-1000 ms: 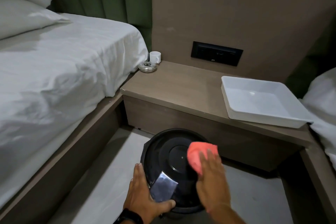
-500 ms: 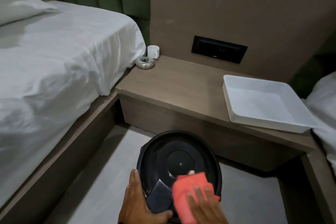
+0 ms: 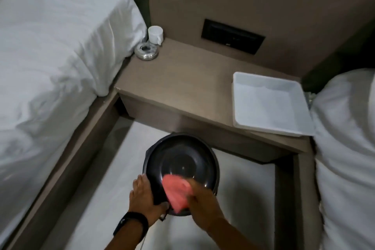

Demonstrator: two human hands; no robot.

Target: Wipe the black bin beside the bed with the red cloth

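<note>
The black bin [image 3: 183, 160] stands on the pale floor between the beds, its round glossy lid facing up. My left hand [image 3: 144, 199] grips the bin's near-left edge, thumb on the lid, a black watch on the wrist. My right hand [image 3: 203, 201] presses the red cloth [image 3: 176, 191] flat on the near part of the lid. The hand is blurred with motion and hides the cloth's right end.
A low wooden bedside shelf [image 3: 182, 89] behind the bin carries a white tray [image 3: 267, 105], a metal ashtray [image 3: 146, 51] and a white cup [image 3: 155, 33]. White bedding [image 3: 50, 57] lies left, more bedding [image 3: 349, 148] right. A wooden bed frame [image 3: 77, 148] borders the floor.
My right hand has swept the red cloth from the lid's upper right down to its near edge. The view has tilted down and the bin sits higher in frame.
</note>
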